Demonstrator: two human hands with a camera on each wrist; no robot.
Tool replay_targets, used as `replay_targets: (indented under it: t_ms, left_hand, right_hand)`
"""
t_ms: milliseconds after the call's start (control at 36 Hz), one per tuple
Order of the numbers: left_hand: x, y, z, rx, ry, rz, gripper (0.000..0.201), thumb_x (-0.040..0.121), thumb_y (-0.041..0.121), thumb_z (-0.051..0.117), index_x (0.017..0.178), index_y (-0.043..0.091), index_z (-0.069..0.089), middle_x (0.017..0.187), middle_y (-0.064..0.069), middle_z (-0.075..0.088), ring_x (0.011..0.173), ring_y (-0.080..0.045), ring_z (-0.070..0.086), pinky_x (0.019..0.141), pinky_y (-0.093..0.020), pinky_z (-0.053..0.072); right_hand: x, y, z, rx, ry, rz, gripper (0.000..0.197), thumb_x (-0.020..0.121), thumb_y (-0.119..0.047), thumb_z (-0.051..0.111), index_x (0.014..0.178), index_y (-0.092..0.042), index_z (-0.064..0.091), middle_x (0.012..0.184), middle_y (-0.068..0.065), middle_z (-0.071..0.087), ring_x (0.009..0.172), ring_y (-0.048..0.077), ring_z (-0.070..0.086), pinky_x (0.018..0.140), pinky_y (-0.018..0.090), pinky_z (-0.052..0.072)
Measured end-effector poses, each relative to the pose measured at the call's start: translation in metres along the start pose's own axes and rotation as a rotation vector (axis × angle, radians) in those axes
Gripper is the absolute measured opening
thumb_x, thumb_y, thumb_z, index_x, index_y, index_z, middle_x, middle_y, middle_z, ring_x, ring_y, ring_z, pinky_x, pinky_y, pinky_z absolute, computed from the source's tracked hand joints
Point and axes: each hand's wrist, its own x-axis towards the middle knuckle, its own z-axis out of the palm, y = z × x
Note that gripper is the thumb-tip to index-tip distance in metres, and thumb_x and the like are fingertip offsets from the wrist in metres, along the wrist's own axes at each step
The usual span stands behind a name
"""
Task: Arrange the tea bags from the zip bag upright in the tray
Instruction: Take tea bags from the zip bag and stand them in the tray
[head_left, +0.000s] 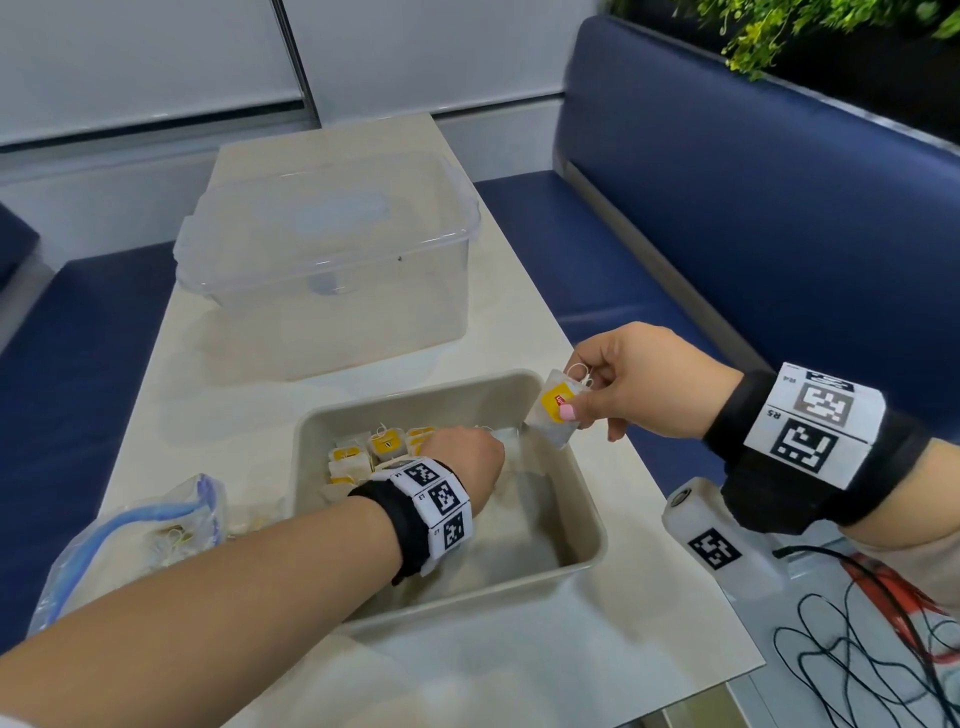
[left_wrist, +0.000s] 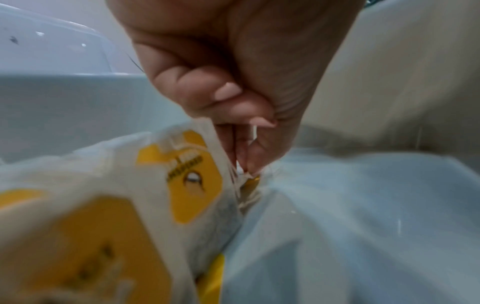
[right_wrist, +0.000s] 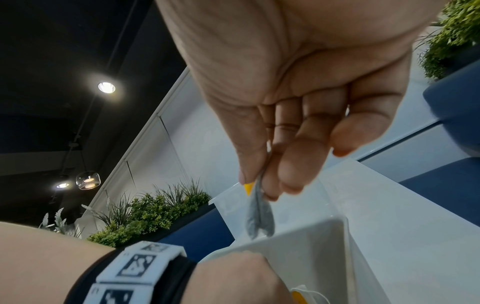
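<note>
Beige plastic forms the tray in the head view, on a pale table with a clear lidded box beyond it. My left hand reaches down inside the tray, beside a cluster of tea bags standing at its far left corner. My right hand hovers over the tray's far right corner, thumb and fingers pinching one tea bag with a yellow tag, which hangs just above the rim. To the near left lies the zip bag, crumpled, with a blue seal.

From the left wrist, my left hand has its fingertips pressed together on the top edge of a tea bag among the standing tea bags that crowd the left of the frame; the tray wall rises to the right.

From the right wrist, my right hand clamps the one tea bag between thumb and fingers, so it dangles just over the tray rim. My left hand shows below, inside the tray.
</note>
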Motion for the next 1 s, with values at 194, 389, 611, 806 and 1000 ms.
replay_targets:
  t_ms: [194,389,611,806,1000]
  left_hand:
    - [0.000,-0.028,-0.017,-0.100,0.078,-0.120,0.016,0.091,0.014,0.048,0.098,0.015,0.063,0.090,-0.003,0.061,0.075,-0.024,0.052,0.065,-0.032,0.043]
    - [0.000,-0.047,-0.011,-0.150,0.131,-0.220,0.023,0.090,0.016,0.047,0.101,0.021,0.067,0.098,-0.002,0.064,0.084,-0.024,0.059,0.065,-0.030,0.039]
    - [0.002,-0.056,-0.004,-0.349,0.153,-0.315,0.019,0.088,0.023,0.050,0.092,0.022,0.068,0.091,-0.001,0.065,0.079,-0.023,0.058,0.064,-0.027,0.039]
    - [0.001,-0.059,-0.002,-0.459,0.189,-0.318,0.017,0.087,0.027,0.052,0.087,0.024,0.068,0.088,0.001,0.066,0.080,-0.023,0.060,0.063,-0.026,0.042]
    - [0.000,-0.058,-0.002,-0.381,0.101,-0.346,0.016,0.084,0.026,0.053,0.090,0.022,0.068,0.088,0.001,0.065,0.080,-0.021,0.060,0.065,-0.027,0.044]
  right_hand:
    - [0.000,0.001,-0.001,0.000,-0.002,0.002,0.015,0.079,-0.031,0.074,0.084,-0.024,0.062,0.071,-0.004,0.072,0.050,0.009,0.064,0.069,0.033,0.056]
    - [0.000,0.003,0.002,0.002,-0.009,0.004,0.014,0.079,-0.030,0.074,0.083,-0.025,0.062,0.070,-0.004,0.072,0.051,0.010,0.065,0.070,0.036,0.058]
    - [-0.001,0.002,0.003,0.002,-0.015,-0.003,0.016,0.079,-0.030,0.074,0.077,-0.028,0.058,0.068,-0.004,0.071,0.050,0.010,0.064,0.071,0.036,0.056]
    - [-0.003,0.003,0.002,-0.016,-0.020,-0.001,0.014,0.080,-0.031,0.073,0.079,-0.028,0.059,0.070,-0.005,0.071,0.048,0.006,0.063,0.071,0.034,0.057]
    - [-0.004,0.003,0.001,-0.019,-0.023,0.001,0.014,0.081,-0.031,0.073,0.078,-0.028,0.059,0.069,-0.005,0.071,0.046,0.004,0.061,0.070,0.034,0.056]
